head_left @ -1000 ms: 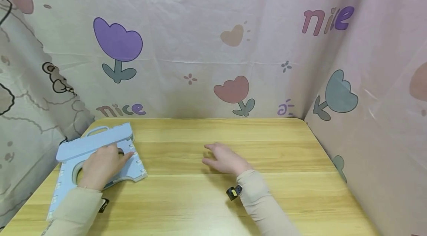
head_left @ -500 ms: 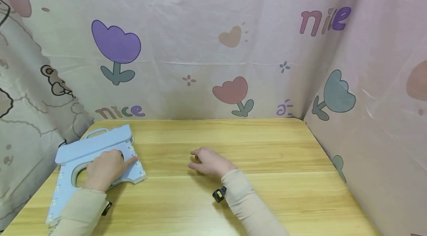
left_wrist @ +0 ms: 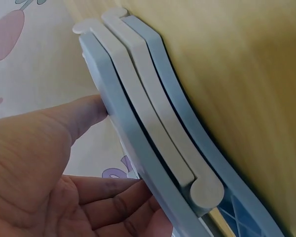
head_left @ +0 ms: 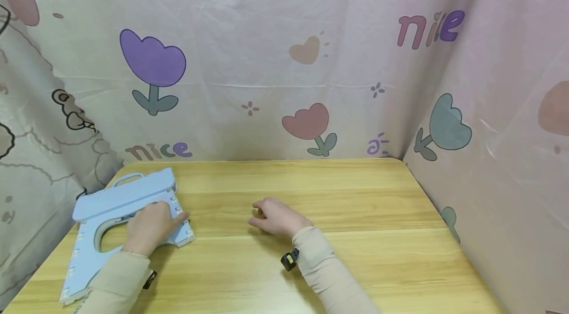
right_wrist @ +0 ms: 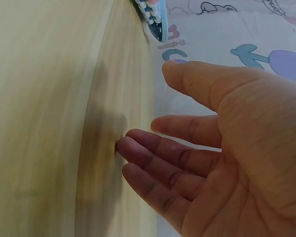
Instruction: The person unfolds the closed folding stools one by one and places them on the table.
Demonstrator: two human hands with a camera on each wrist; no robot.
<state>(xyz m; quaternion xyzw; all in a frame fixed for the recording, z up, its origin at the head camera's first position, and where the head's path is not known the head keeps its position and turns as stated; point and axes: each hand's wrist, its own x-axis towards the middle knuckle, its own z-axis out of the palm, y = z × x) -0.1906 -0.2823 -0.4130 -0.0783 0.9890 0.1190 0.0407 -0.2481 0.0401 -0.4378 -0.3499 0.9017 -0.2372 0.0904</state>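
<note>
A light blue folded plastic stool, with a carry handle and a large curved cutout, lies flat at the left of the wooden table. My left hand is on its upper panel, thumb spread to the right. In the left wrist view, the thumb touches the blue panel and the bent fingers lie against the same side; their tips are partly hidden. White folded leg parts show between the two blue panels. My right hand hovers over the table with relaxed, loosely bent fingers, holding nothing.
The wooden table meets a printed curtain at the back and both sides. A small black device is worn on my right wrist. The stool lies close to the table's left edge.
My left hand has slid to the right across the stool's panel. My right hand has moved left, its fingers bending a little more. The stool has stayed about where it was.
</note>
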